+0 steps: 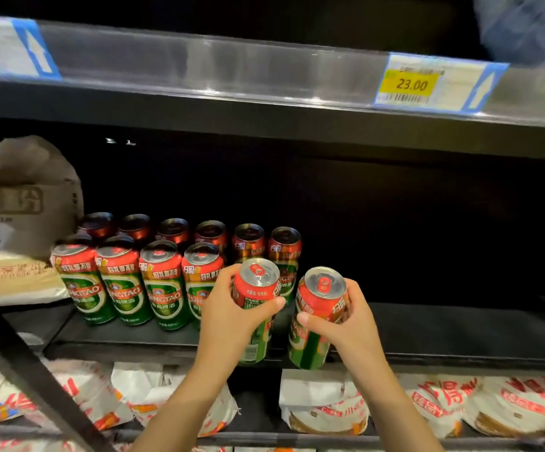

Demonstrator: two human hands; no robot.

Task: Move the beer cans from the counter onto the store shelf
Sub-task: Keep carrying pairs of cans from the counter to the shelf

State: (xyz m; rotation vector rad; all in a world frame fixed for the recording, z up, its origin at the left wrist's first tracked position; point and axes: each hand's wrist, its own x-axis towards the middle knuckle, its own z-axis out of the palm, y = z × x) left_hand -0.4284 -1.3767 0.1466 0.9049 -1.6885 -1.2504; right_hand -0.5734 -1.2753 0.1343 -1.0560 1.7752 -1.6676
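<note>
Red-and-green beer cans, two in hand. Left hand (pixel 232 313) grips left can (pixel 254 309) round its upper body, thumb across the front, fingers curled behind. Right hand (pixel 341 318) grips right can (pixel 318 316) the same way, thumb on the near face. Both cans upright with a slight tilt, pull-tabs up, lids unopened. Their bases sit level with the front lip of the black middle shelf (pixel 443 334); cannot tell whether they touch it. The two cans are near each other, not touching.

On that shelf, left of the hands: front row of cans (pixel 134 282), four upright, side by side, labels facing out. Behind them, back row of cans (pixel 192 234), six visible by their tops and red shoulders; the two rightmost stand just behind the left can. Right part of the shelf is dark and bare in view.

Far left of the same shelf: stacked paper sacks (pixel 20 203), grey-beige, printed characters, contents not visible.

Shelf below: white bags with red print (pixel 326 406), laid flat in a row, sealed; contents cannot be told.

Upper shelf edge carries a clear strip with a yellow price tag (pixel 413 83) reading 23.00, and a second tag at far left, blurred. Black diagonal bar (pixel 20 363) crosses lower left.
</note>
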